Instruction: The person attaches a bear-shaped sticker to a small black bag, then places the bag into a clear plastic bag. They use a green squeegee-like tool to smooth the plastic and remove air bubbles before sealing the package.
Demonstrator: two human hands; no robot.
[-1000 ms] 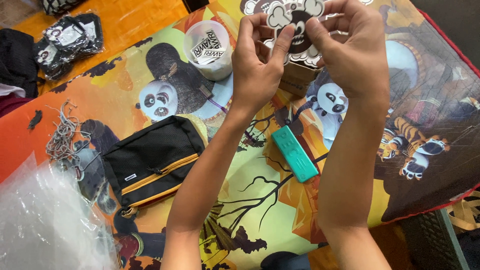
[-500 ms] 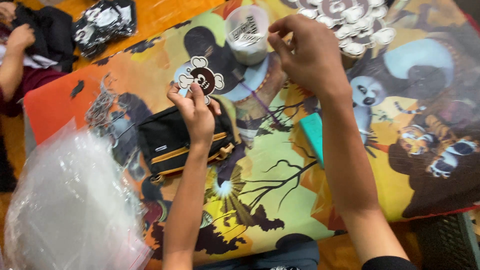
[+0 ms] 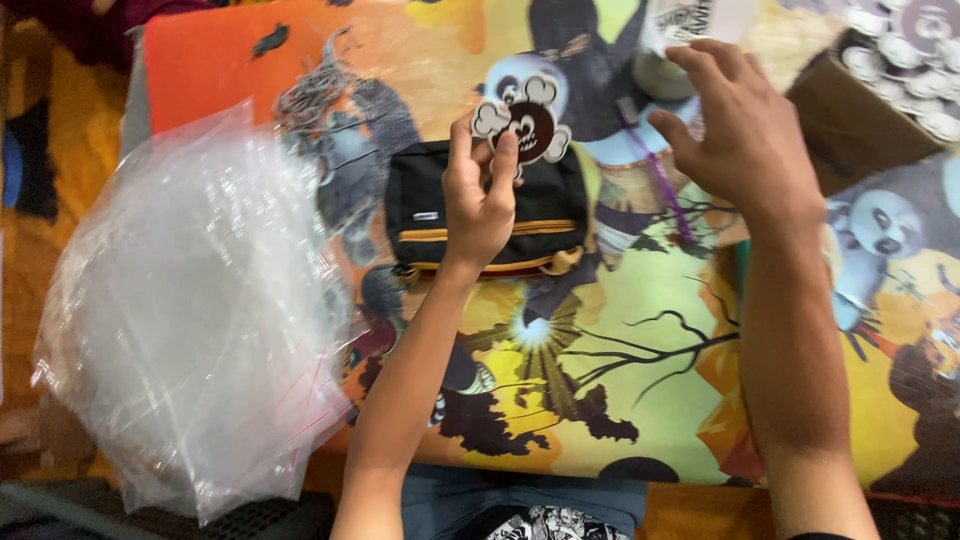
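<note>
My left hand (image 3: 482, 195) pinches a flat bear-head cutout (image 3: 524, 122), cream with a dark brown face, and holds it up above a black pouch (image 3: 540, 215) with orange zip stripes. My right hand (image 3: 745, 140) hovers open to the right of the cutout, fingers spread, holding nothing. Both hands are over a colourful cartoon-panda printed cloth (image 3: 620, 330).
A heap of clear plastic bags (image 3: 190, 310) lies at the left. A brown cardboard box (image 3: 870, 110) of similar cutouts sits at the top right, with a white cup-like container (image 3: 680, 40) beside it. A tangle of thin metal chains (image 3: 315, 90) lies at the top left.
My left hand has carried one cutout away from the box to above the black pouch. My right hand has left the box and opened. The view has shifted left.
</note>
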